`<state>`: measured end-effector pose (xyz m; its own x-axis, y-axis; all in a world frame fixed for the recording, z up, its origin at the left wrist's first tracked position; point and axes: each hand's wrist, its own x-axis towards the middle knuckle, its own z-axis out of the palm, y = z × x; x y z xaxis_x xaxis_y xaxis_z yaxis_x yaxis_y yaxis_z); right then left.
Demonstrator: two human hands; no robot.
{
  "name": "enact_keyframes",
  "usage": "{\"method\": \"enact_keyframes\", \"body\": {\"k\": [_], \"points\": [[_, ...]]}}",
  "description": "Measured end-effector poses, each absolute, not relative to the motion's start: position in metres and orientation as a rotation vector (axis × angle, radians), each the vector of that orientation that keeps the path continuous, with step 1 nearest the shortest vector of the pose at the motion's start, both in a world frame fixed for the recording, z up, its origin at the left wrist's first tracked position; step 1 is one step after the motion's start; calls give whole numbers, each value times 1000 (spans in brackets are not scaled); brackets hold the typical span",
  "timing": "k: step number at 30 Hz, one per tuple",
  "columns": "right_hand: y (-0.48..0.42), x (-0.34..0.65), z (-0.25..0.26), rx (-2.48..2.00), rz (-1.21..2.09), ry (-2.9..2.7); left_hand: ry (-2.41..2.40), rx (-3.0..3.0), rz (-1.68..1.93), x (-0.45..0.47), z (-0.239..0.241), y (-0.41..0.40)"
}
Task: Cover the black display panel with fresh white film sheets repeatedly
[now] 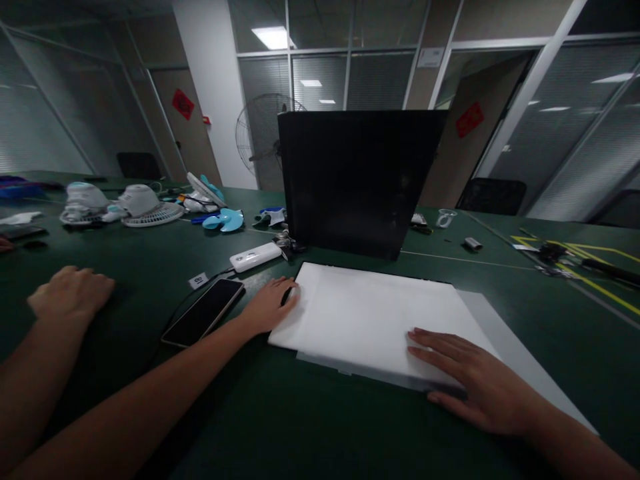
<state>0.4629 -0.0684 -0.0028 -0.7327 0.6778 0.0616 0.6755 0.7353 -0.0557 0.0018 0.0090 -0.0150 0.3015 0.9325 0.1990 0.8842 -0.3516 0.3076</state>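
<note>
A white sheet (360, 313) lies flat on the green desk (300, 420), near its front edge, just before an upright black case (357, 180). The right hand (480, 383) rests palm down on the sheet's near right corner, fingers (435, 347) slightly spread and flat. The left hand (267, 307) touches the sheet's left edge with its fingers curled; whether they pinch it cannot be told. A phone (203, 312) lies just left of that hand. Another person's hand (70, 293) rests well to the left.

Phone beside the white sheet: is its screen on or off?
Off, it seems: the phone lies face up on the table, its glass uniformly dark, just beside the left hand.
</note>
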Motion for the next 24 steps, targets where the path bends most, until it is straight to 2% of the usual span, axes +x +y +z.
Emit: {"method": "enact_keyframes", "body": {"k": [7, 24], "points": [[-64, 466, -11, -829, -371, -2775, 1678, 2426, 603, 3, -17, 11], [-79, 443, -11, -736, -501, -2654, 1684, 2432, 368, -2, -17, 14]]}}
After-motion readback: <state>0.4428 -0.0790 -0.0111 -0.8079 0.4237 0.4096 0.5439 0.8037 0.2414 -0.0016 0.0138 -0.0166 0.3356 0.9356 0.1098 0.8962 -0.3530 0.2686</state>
